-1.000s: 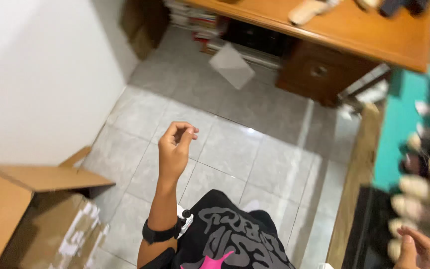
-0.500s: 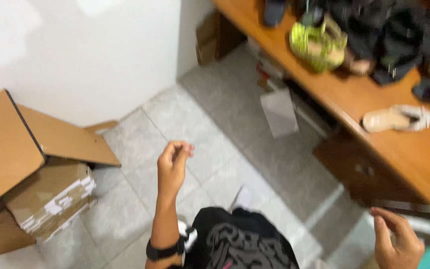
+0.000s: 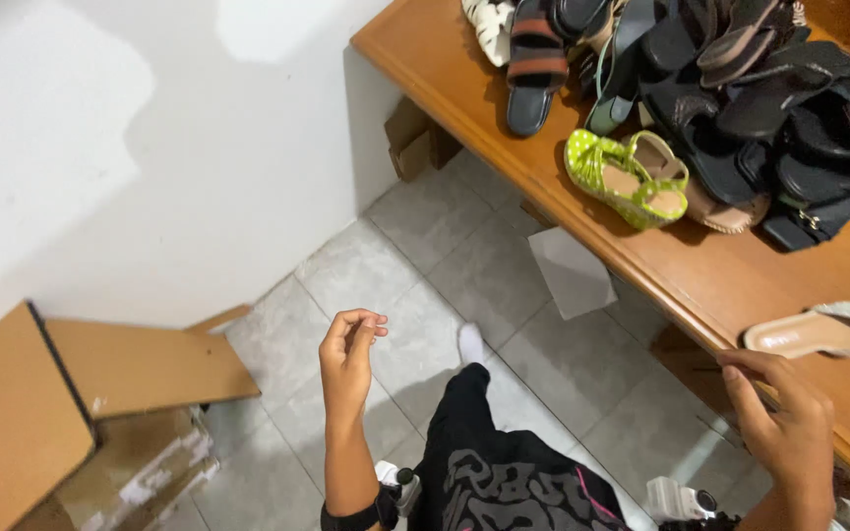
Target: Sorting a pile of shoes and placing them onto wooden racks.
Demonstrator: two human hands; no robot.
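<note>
My left hand (image 3: pixel 347 356) hangs in the air above the tiled floor (image 3: pixel 425 246), fingers loosely curled, holding nothing. My right hand (image 3: pixel 787 418) rests at the front edge of a wooden table (image 3: pixel 504 138), fingers spread, just below a beige flat sandal (image 3: pixel 819 332). It holds nothing. A black band is on my left wrist. My leg in black printed trousers and a white sock (image 3: pixel 470 343) show below.
On the table lie a heap of dark sandals (image 3: pixel 740 88), a striped slide (image 3: pixel 535 59) and a lime-green sandal (image 3: pixel 627 177). An open cardboard box (image 3: pixel 61 413) stands at the left by the white wall. A sheet of paper (image 3: pixel 573 270) lies on the floor.
The view has swung up and right, bringing the table and shoes closer. My right hand has risen to the table's edge near the beige sandal. My left hand stays raised.
</note>
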